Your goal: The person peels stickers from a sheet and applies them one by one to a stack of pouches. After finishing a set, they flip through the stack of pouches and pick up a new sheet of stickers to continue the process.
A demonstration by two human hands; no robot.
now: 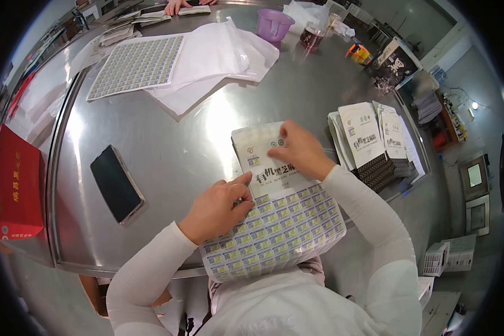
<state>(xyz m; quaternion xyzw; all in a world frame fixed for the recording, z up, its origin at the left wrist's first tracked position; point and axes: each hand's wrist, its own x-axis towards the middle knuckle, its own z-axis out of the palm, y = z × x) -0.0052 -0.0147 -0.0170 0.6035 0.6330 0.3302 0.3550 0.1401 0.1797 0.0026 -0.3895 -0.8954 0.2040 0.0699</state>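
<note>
A white printed pouch (269,168) lies before me on what looks like a small stack, with a small label near its upper left corner. My right hand (305,151) rests on the pouch's upper right part, thumb and index finger apart on its surface. My left hand (221,207) is at the pouch's lower left edge, fingers bent, with a gap between index finger and thumb. The thumb touches the upper edge of a sticker sheet (274,235). This sheet covers the pouch's lower part and hangs over the table edge towards my lap.
Stacked pouches (364,134) stand at the right edge of the metal table (190,145). A phone (117,182) and red bag (18,185) are left. Farther back are another sticker sheet (140,64), white paper (207,61), a purple basket (274,25) and another person's hands (176,5).
</note>
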